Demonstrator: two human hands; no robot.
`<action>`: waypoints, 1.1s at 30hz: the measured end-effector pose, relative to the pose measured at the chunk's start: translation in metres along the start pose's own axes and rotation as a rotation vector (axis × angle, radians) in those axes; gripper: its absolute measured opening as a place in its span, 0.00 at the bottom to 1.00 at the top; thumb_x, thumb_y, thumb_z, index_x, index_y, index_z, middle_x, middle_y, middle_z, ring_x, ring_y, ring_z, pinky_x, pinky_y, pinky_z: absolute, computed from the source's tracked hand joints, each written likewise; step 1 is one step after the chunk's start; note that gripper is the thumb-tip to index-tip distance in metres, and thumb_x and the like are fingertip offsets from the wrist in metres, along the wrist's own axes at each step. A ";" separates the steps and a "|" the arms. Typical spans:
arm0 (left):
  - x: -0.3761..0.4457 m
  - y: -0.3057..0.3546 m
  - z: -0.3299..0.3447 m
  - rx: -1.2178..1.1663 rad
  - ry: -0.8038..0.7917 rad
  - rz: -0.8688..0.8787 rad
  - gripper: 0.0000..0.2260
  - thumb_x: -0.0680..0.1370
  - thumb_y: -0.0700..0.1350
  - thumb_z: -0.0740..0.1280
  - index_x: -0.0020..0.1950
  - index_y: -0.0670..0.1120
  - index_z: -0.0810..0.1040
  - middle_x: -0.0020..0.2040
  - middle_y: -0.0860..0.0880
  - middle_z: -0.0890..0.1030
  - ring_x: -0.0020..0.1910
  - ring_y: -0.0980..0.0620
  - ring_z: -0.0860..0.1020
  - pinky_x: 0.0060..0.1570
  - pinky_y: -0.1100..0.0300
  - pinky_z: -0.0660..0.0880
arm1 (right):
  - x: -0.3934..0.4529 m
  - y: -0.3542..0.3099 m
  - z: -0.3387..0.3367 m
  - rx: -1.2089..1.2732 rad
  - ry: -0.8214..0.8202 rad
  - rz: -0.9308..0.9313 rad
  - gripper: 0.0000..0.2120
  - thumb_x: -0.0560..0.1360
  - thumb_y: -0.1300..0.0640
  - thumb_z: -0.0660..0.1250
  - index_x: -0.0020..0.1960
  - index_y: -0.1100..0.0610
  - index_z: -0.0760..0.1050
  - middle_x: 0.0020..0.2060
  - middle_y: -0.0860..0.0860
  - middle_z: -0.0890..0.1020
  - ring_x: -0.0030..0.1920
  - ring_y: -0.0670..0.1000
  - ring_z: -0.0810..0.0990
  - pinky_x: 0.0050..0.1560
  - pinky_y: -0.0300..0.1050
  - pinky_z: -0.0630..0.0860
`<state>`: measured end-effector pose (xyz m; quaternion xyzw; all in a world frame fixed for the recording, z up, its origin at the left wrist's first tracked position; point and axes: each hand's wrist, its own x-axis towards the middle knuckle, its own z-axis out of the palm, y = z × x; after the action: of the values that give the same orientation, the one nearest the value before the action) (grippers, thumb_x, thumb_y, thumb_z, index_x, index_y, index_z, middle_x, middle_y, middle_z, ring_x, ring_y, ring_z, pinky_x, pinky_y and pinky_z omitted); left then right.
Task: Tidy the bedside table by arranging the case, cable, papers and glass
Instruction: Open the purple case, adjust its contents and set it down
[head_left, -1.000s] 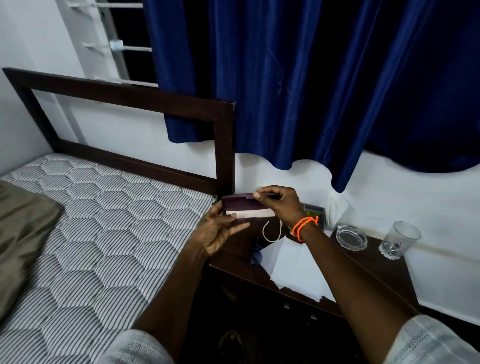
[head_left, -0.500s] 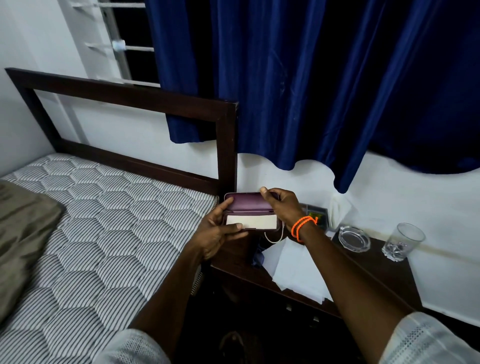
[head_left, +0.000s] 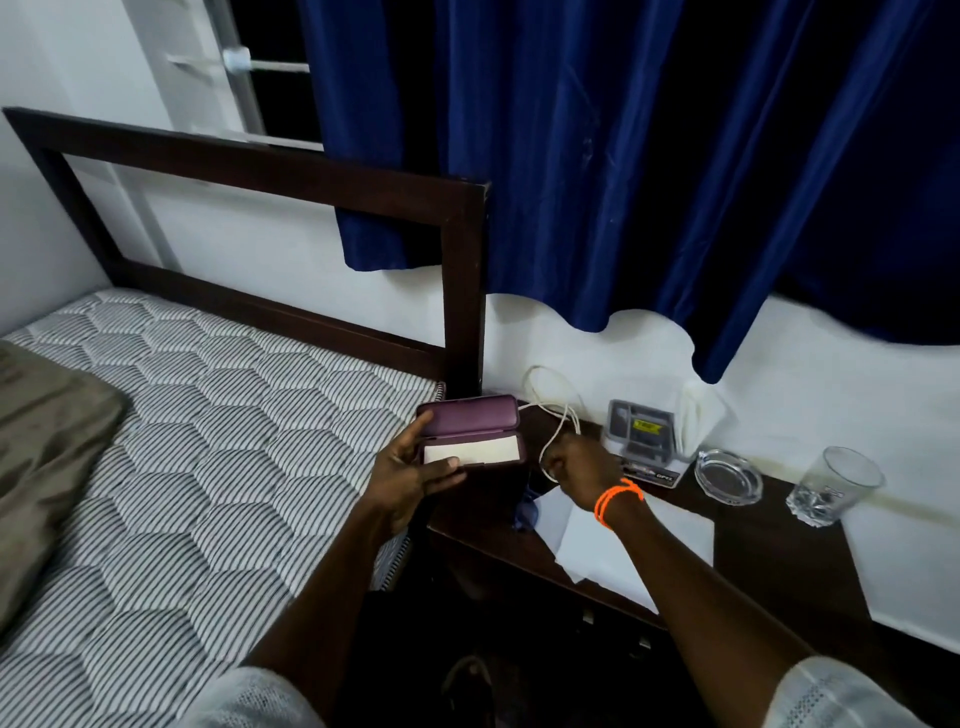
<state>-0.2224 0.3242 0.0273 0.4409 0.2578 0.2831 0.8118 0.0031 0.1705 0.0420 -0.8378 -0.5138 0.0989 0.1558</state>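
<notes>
Blue curtain (head_left: 649, 171) fills the upper right of the frame, hem scalloped over a white wall. Bed takes the left half: dark wood headboard (head_left: 260, 161), mattress (head_left: 197, 441) in grey-white striped hexagon quilting, olive blanket (head_left: 47, 441) at the left edge. Dark bedside table (head_left: 779, 551) sits lower right of centre, tight against the bed. Papers (head_left: 623, 551), white sheets, lie loosely overlapped on the near part of the tabletop, one corner past the front edge. Left hand (head_left: 410, 478) holds the case (head_left: 470, 434) over the gap between mattress and table: purple, lid hinged up, a white insert inside, thumb across the lower half, fingers under it. Right hand (head_left: 582, 462), orange band (head_left: 615, 501) on the wrist, is curled and pinching the cable (head_left: 556, 410); the white cord loops up toward the wall behind the case. Glass (head_left: 836, 486) stands upright at the far right end of the table, well apart from both hands. Clear glass ashtray (head_left: 727, 475) sits just left of it. Small grey box (head_left: 641, 431) at the back by the wall has a yellow label, text too blurred to read; a dark card (head_left: 654, 474) in front of it shows white lettering, also not legible. White tissue (head_left: 698, 415) leans against the wall right of the box.
</notes>
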 end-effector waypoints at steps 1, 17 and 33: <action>0.001 -0.002 -0.002 0.005 0.008 0.001 0.37 0.72 0.23 0.70 0.77 0.48 0.71 0.70 0.48 0.77 0.61 0.41 0.83 0.56 0.39 0.81 | 0.002 0.001 0.008 -0.044 -0.030 -0.044 0.12 0.73 0.64 0.66 0.49 0.53 0.86 0.50 0.55 0.84 0.53 0.56 0.82 0.50 0.46 0.78; 0.026 -0.024 -0.030 0.061 0.036 -0.034 0.40 0.66 0.27 0.75 0.75 0.50 0.73 0.63 0.55 0.84 0.60 0.45 0.83 0.53 0.43 0.83 | 0.031 0.004 0.038 -0.254 -0.210 -0.323 0.17 0.74 0.64 0.67 0.57 0.49 0.85 0.51 0.52 0.80 0.58 0.54 0.74 0.56 0.50 0.75; 0.027 -0.026 -0.030 0.107 0.052 -0.023 0.39 0.71 0.24 0.72 0.78 0.47 0.69 0.67 0.47 0.81 0.65 0.39 0.80 0.61 0.36 0.78 | 0.033 0.009 0.034 -0.346 -0.214 -0.350 0.15 0.75 0.57 0.68 0.58 0.46 0.83 0.55 0.47 0.82 0.62 0.52 0.73 0.56 0.49 0.72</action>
<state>-0.2168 0.3478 -0.0140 0.4731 0.2988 0.2708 0.7833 0.0145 0.2011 0.0066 -0.7351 -0.6737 0.0689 -0.0304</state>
